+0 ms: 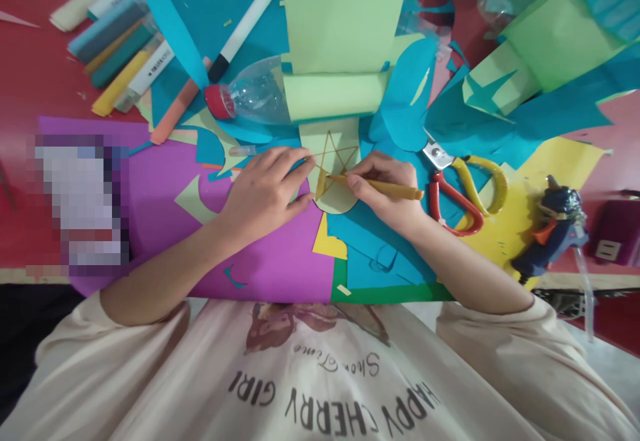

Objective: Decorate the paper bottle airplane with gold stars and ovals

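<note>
My right hand (387, 188) is closed around a yellow-brown pen (395, 189), its tip on a pale green paper piece (336, 161) that bears a drawn star outline (334, 154). My left hand (265, 188) lies flat on the left edge of that paper with fingers stretched out, pressing it down onto the purple sheet (165, 194). Both forearms reach in from the bottom of the view.
Red-and-yellow scissors (463, 191) lie just right of my right hand, and a dark blue glue gun (550, 234) further right on yellow paper. A cut plastic bottle (250, 94), a marker (240, 31), rolled coloured papers (120, 54) and teal and green sheets crowd the red table behind.
</note>
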{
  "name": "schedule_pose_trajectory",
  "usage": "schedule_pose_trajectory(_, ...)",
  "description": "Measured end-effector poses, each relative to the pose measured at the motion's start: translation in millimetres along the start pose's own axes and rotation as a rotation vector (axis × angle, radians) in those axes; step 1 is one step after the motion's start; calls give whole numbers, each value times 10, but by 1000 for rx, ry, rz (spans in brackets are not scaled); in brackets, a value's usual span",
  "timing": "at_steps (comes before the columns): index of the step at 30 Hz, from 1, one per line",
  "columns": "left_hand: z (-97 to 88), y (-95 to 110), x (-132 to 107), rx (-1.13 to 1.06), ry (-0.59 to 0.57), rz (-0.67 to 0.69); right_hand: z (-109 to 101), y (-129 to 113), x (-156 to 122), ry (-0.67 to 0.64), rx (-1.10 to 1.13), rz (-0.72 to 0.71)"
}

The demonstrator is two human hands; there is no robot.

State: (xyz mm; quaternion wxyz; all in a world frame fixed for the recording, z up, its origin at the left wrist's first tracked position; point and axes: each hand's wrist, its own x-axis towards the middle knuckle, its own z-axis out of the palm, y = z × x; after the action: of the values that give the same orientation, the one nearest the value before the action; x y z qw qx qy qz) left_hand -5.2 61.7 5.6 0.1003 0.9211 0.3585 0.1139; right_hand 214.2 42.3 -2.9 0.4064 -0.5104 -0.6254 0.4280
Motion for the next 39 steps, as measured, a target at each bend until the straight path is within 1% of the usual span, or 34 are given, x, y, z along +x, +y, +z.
schedule_pose_trajectory(4, 1, 2, 0, -15, 3, -2, -8, 0, -7, -25, -14, 22)
schedule_pose_trajectory(10, -1, 5, 4, 24, 1, 7, 11, 1, -13, -42, -20, 25)
schedule_pose_trajectory(16, -9, 6, 7, -14, -12, -11, 21, -5, -16, 7, -33, 3)
schedule_pose_trajectory(21, -12, 8, 6, 1, -11, -3, 21, -3, -21, 37, -60, -4)
schedule_pose_trajectory(27, -11, 10, 7, 23, 4, 5, 20, -4, -20, 14, -61, 11)
schedule_pose_trajectory(31, 2, 7, 2, 34, 9, 13, 10, -3, -29, -29, -51, 31)
schedule_pose_trajectory(34, 4, 7, 0, 38, 10, 18, 7, -6, -36, -52, -34, 9)
schedule_pose_trajectory(36, -2, 7, 2, 28, 6, 15, 10, -13, -36, -39, -26, -12)
schedule_pose_trajectory(39, -14, 9, 9, -10, -14, -3, 16, -23, -30, 19, -27, -15)
